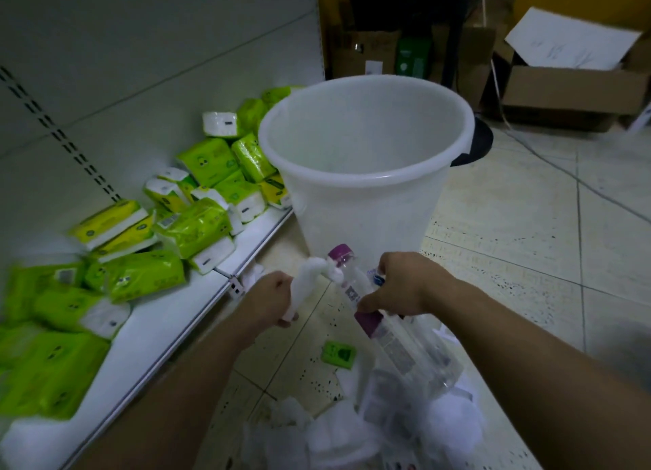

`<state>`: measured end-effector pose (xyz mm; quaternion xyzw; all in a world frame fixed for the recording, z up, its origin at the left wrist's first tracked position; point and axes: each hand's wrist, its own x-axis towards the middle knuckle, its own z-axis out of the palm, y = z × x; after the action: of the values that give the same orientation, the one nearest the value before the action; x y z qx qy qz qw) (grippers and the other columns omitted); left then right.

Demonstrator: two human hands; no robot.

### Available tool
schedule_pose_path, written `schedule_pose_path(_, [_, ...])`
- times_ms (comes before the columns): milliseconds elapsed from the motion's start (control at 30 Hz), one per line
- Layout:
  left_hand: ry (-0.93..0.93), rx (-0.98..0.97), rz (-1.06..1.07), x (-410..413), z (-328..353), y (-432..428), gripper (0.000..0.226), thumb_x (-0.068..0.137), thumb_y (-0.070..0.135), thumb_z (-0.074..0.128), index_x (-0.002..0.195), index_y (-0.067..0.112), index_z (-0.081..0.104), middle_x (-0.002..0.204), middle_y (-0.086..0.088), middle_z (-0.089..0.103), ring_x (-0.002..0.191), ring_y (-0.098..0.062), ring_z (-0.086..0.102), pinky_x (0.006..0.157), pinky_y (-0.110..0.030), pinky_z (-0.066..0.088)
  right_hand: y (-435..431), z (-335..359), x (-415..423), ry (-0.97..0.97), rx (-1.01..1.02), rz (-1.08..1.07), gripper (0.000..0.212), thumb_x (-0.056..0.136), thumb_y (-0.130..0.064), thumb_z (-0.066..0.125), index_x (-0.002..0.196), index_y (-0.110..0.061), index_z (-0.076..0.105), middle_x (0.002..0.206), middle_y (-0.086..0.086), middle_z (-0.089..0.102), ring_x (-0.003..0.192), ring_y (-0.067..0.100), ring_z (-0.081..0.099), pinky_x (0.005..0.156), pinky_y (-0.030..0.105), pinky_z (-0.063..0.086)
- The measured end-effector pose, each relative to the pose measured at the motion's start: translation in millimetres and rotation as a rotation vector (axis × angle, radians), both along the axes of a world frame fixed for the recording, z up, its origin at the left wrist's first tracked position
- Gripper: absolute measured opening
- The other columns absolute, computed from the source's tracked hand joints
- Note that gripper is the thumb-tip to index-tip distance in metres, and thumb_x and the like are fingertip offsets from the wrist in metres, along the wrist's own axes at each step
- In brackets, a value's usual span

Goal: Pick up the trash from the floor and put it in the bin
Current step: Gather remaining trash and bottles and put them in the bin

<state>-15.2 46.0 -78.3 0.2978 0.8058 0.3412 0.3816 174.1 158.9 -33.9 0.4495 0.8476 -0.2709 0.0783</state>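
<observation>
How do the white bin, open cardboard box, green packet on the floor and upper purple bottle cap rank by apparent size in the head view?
1. white bin
2. cardboard box, which sits farther back, so its real size is unsure
3. green packet
4. upper purple cap, only slightly smaller than the packet; nearly alike

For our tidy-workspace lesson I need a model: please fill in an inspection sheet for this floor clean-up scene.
Surface: speckled tiled floor.
Job's things: white bin upright, nothing seen inside; tissue heap and second bottle below the hands.
Clutter: green tissue packs on shelf; small green pack on floor.
Hands: left hand grips crumpled tissue; right hand holds purple-capped bottle.
Cables: cable across floor, right.
Surroundings: open cardboard boxes behind bin.
</observation>
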Motion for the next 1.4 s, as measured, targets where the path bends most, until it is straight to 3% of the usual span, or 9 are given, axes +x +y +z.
schedule_pose_path(100, [-0.197, -0.039, 0.158, 6, -10, -7, 0.021, 0.099, 0.022, 0.041, 0.095, 0.006, 0.054, 0.076, -0.014, 0.059, 0.047, -0.016, 0.063, 0.042, -0.025, 0.051, 3, 0, 1, -0.020, 0.002, 0.018, 0.062, 0.063, -0.058, 0.076, 0.102, -0.011, 0.061, 0.085, 0.003, 0.064, 0.071, 0.016, 0.062, 0.070, 0.035, 0.057])
schedule_pose_path(400, [0.027, 0.353, -0.084, -12, 49, 6, 0.010, 0.069, 0.029, 0.068, 0.071, 0.020, 0.064, 0.070, -0.006, 0.065, 0.066, -0.022, 0.061, 0.059, -0.032, 0.049, 3, 43, 3, 0.228, -0.127, 0.084, 0.061, 0.064, -0.053, 0.078, 0.114, -0.025, 0.056, 0.092, -0.007, 0.065, 0.073, 0.008, 0.065, 0.060, 0.024, 0.053])
schedule_pose_path(533, [-0.012, 0.679, -0.057, -23, 125, 23, 0.004, 0.069, 0.021, 0.067, 0.069, 0.023, 0.070, 0.062, 0.007, 0.070, 0.054, -0.006, 0.062, 0.050, -0.018, 0.050, 0, 101, 6, 0.540, -0.091, 0.059, 0.058, 0.055, -0.063, 0.073, 0.104, -0.034, 0.061, 0.088, -0.011, 0.066, 0.073, 0.006, 0.066, 0.067, 0.030, 0.059])
schedule_pose_path(633, [0.049, 0.887, -0.009, -28, 173, 49, 0.010, 0.069, 0.027, 0.072, 0.075, 0.020, 0.070, 0.063, 0.010, 0.070, 0.057, -0.003, 0.061, 0.054, -0.017, 0.050, 6, 140, 8, 0.876, -0.038, -0.017, 0.055, 0.058, -0.061, 0.074, 0.105, -0.034, 0.062, 0.085, -0.010, 0.066, 0.073, 0.003, 0.066, 0.053, 0.017, 0.053])
schedule_pose_path(800, [0.331, 0.798, 0.137, -32, 197, 109, 0.020, 0.073, 0.026, 0.075, 0.090, 0.015, 0.074, 0.076, 0.004, 0.070, 0.068, -0.005, 0.058, 0.058, -0.019, 0.045, 42, 156, 0, 1.277, 0.183, -0.404, 0.060, 0.062, -0.054, 0.072, 0.115, -0.030, 0.056, 0.099, -0.014, 0.067, 0.085, 0.001, 0.066, 0.071, 0.029, 0.060])
schedule_pose_path(933, [0.663, 0.461, -0.055, -32, 180, 135, 0.045, 0.084, 0.031, 0.065, 0.126, 0.016, 0.058, 0.124, -0.011, 0.064, 0.112, -0.025, 0.060, 0.088, -0.030, 0.045, 65, 133, -4, 1.097, 0.198, -0.515, 0.071, 0.070, -0.039, 0.079, 0.130, -0.031, 0.043, 0.113, -0.022, 0.055, 0.098, -0.003, 0.055, 0.090, 0.031, 0.047])
schedule_pose_path(1067, [0.827, 0.305, -0.140, -37, 160, 128, 0.058, 0.085, 0.052, 0.051, 0.136, 0.023, 0.047, 0.142, -0.008, 0.051, 0.130, -0.029, 0.047, 0.107, -0.040, 0.038, 73, 120, -4, 0.908, 0.309, -0.600, 0.107, 0.066, -0.043, 0.080, 0.150, -0.028, 0.017, 0.148, 0.000, 0.036, 0.127, 0.022, 0.043, 0.093, 0.043, 0.045])
schedule_pose_path(1233, [0.813, 0.441, -0.113, -41, 132, 109, 0.046, 0.088, 0.050, 0.051, 0.126, 0.026, 0.058, 0.136, -0.003, 0.057, 0.128, -0.023, 0.049, 0.108, -0.044, 0.036, 68, 97, -15, 0.893, 0.519, -0.598, 0.073, 0.074, -0.046, 0.067, 0.137, -0.026, 0.038, 0.137, -0.003, 0.044, 0.118, 0.015, 0.047, 0.089, 0.035, 0.048])
schedule_pose_path(1400, [0.808, 0.614, -0.098, -38, 116, 95, 0.039, 0.089, 0.042, 0.050, 0.118, 0.020, 0.063, 0.125, -0.003, 0.063, 0.118, -0.025, 0.053, 0.100, -0.036, 0.041, 72, 43, 10, 0.885, 0.458, -0.863, 0.040, 0.078, -0.033, 0.062, 0.115, -0.023, 0.048, 0.119, -0.003, 0.052, 0.098, 0.013, 0.055, 0.081, 0.035, 0.052])
